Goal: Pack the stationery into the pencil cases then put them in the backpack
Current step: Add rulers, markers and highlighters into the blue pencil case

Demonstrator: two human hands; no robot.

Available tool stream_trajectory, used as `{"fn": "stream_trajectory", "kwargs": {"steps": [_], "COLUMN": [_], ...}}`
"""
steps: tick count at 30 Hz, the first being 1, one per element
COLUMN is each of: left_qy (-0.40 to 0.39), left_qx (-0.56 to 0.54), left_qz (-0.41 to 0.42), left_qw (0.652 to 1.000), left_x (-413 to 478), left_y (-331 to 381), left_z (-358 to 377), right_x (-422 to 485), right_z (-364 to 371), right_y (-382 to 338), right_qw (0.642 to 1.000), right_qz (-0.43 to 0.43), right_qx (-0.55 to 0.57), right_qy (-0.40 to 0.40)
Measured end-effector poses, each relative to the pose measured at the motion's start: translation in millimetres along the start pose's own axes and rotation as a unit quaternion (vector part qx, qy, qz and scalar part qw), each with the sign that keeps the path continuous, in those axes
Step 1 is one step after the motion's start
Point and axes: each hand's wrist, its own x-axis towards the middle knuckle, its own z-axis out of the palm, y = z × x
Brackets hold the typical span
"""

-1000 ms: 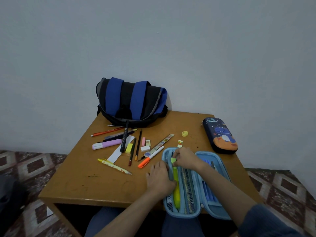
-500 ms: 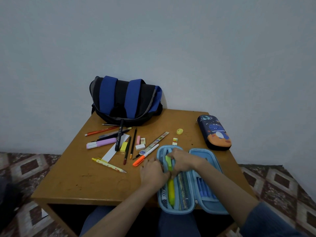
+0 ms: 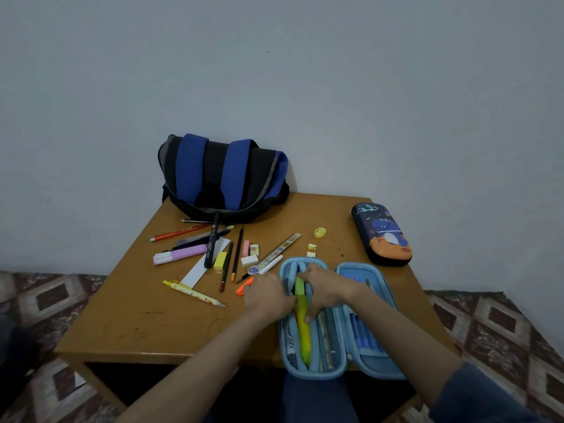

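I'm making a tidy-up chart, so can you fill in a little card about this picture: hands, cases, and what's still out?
open case: light blue pencil case, near edge of the table
going in: yellow-green highlighter
left hand: holds the case's left side
right hand: grips the highlighter
shut case: dinosaur pencil case, far right
backpack: at the table's back edge
still out: purple highlighter, ruler, black marker

Fingers (image 3: 288, 300) of the left hand (image 3: 268, 296) and right hand (image 3: 325, 288) hide the middle of the yellow-green plastic highlighter (image 3: 304, 340); whether either grips it is unclear. Behind the left knuckles, the orange-capped white marker (image 3: 272, 264) is half covered.
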Motion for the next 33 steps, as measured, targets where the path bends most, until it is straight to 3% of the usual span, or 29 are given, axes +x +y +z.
{"fn": "stream_trajectory", "kwargs": {"steps": [12,18,21,24,26,28,30,33], "left_qy": [-0.008,0.018,0.076,0.121,0.105,0.082,0.08,0.093], "left_qx": [-0.084,-0.104,-0.108,-0.073,-0.023,0.034,0.061,0.067], "left_qz": [0.017,0.038,0.058,0.074,0.091,0.119,0.137,0.142], "left_qw": [0.996,0.994,0.99,0.987,0.99,0.989,0.986,0.983], "left_x": [14.0,8.2,6.2,6.2,8.9,9.2,7.7,9.9], "left_y": [-9.4,-11.0,-16.7,-27.4,-39.4,-52.0,-59.7,-61.7], "left_z": [4.8,18.0,17.5,15.5,18.3,24.0,29.0,32.6], "right_x": [-2.0,-1.9,-1.7,-1.5,5.1,16.6,32.2,58.1], "right_z": [6.0,9.5,8.7,-1.2,-11.2,-20.2,-24.3,-25.0], "right_y": [2.4,-0.4,2.5,12.0,23.6,37.0,49.4,65.4], "right_qw": [1.0,0.999,1.0,0.988,0.954,0.924,0.911,0.913], "right_qz": [0.006,0.012,0.002,0.001,0.009,0.04,0.084,0.129], "right_qx": [0.016,0.015,0.017,0.156,0.291,0.335,0.299,0.213], "right_qy": [0.023,0.036,0.023,0.009,0.072,0.181,0.272,0.323]}}
